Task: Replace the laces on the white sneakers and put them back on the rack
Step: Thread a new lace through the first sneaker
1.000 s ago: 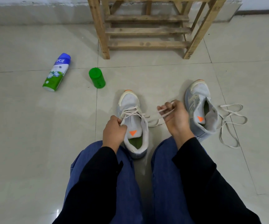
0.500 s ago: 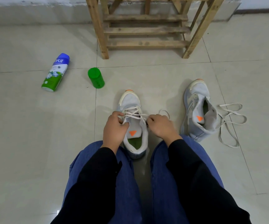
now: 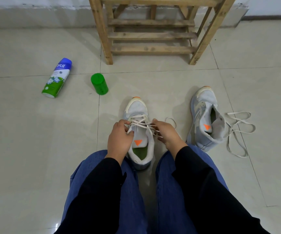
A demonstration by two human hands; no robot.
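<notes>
Between the person's knees, on the pale tiled floor (image 3: 35, 132), we see one white sneaker (image 3: 139, 108) standing upright with its toe pointing away toward the rack (image 3: 150, 36). A cream lace (image 3: 139, 121) crisscrosses its front eyelets, and an orange triangle shows on the tongue above a green insole.

We find the left hand (image 3: 119, 141) against the sneaker's left edge, its fingers (image 3: 125, 122) bent in and pinching the lace there. The right hand (image 3: 167, 134) sits at the shoe's right edge, its fingers (image 3: 155, 121) curled round the lace strands that run off the eyelets. A slack loop of the same lace curves out on the floor just beyond this hand.

To the right, well apart from the hands, we see the second sneaker (image 3: 204, 105) tipped partly onto its side, its tongue pulled open and no lace in its eyelets that we can make out. A loose lace (image 3: 239, 130) lies in tangled loops on the floor, touching that shoe's right side.

The wooden slatted rack stands at the far wall; we can see no shoes on its lower slats. To its left a spray can (image 3: 57, 78) with a blue top and green base lies on its side, and a green cap (image 3: 100, 84) lies near it. Black sleeves and blue jeans (image 3: 133, 191) fill the near edge of our view.
</notes>
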